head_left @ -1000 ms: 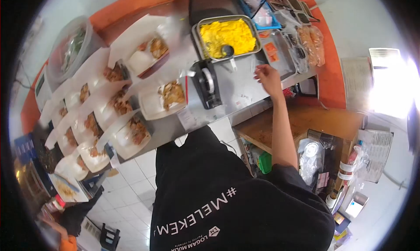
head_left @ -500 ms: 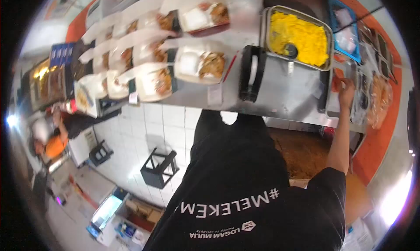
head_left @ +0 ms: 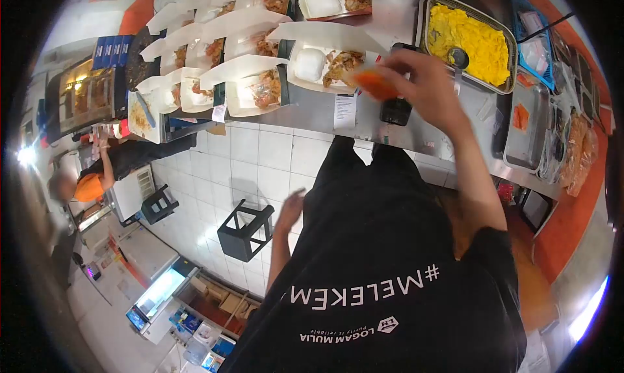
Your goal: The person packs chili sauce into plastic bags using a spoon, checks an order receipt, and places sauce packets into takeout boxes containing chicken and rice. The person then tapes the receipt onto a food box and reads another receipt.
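My right hand (head_left: 426, 87) is closed on a small orange-red packet (head_left: 376, 83), slightly blurred, above the counter. Just left of it is an open white food box (head_left: 299, 80) holding a white rice mound (head_left: 309, 65) and fried chicken pieces (head_left: 343, 67). Under the hand, a black object (head_left: 395, 111) is partly covered. My left hand (head_left: 291, 210) hangs beside my body over the floor, fingers extended and holding nothing. At the right, a metal tray (head_left: 509, 153) contains another orange-red packet (head_left: 520, 117).
Several filled boxes (head_left: 250, 92) stand in rows at the left. A metal tray (head_left: 426, 31) of yellow shredded food with a round dark utensil lies at the back right, near a blue basket (head_left: 546, 74). A black stool (head_left: 244, 233) stands behind; a person (head_left: 91, 186) works far left.
My right hand has moved left from the metal tray to the nearest food box, carrying the orange-red packet. My left hand has come into view, and the view has shifted.
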Motion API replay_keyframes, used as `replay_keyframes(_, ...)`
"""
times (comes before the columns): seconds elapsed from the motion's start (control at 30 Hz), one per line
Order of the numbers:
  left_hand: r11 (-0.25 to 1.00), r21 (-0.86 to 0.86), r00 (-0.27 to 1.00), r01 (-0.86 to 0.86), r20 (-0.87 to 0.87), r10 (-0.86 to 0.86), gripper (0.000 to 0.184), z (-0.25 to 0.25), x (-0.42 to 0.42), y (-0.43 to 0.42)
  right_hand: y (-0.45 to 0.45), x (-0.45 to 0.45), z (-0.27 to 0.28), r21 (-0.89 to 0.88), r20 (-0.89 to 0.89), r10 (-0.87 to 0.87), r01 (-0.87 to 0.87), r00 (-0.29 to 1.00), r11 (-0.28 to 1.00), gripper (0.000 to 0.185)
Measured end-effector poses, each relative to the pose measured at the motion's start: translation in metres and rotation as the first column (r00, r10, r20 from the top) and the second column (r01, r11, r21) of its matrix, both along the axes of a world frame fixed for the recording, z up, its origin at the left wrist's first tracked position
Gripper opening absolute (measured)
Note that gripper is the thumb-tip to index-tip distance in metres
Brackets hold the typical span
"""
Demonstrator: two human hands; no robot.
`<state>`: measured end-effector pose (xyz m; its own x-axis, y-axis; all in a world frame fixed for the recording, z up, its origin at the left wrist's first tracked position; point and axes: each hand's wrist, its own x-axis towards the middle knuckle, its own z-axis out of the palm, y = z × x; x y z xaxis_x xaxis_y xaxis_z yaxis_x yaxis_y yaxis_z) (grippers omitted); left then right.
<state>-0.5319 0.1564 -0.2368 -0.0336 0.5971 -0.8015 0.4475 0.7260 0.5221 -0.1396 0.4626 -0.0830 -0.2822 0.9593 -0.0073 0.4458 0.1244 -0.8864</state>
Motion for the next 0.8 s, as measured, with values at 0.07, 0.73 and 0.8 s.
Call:
replay_keyframes(0.07, 0.959, -0.019, 0.945, -0.284, 0.162, 0.283, 0.048, -0.007, -0.012, 0.033, 0.03, -0.043, -0.04, 0.131, 0.106, 0.024, -0.038, 0.994, 0.991, 0.027)
replay_keyframes(0.73, 0.475, 0.645, 0.778, 0.599, -0.326, -0.537, 0.025, 0.15, 0.028, 0.356, -0.08, -0.095, -0.121, -0.172, 0.308, -0.321, 0.384, 0.896, 0.907, 0.033)
replay_keyframes(0.8, 0.285, 0.599, 0.609, 0.748, -0.449, -0.654, 0.024, 0.126, 0.042, 0.363, -0.073, -0.113, -0.138, -0.069, 0.28, -0.424, 0.458, 0.861, 0.886, 0.045)
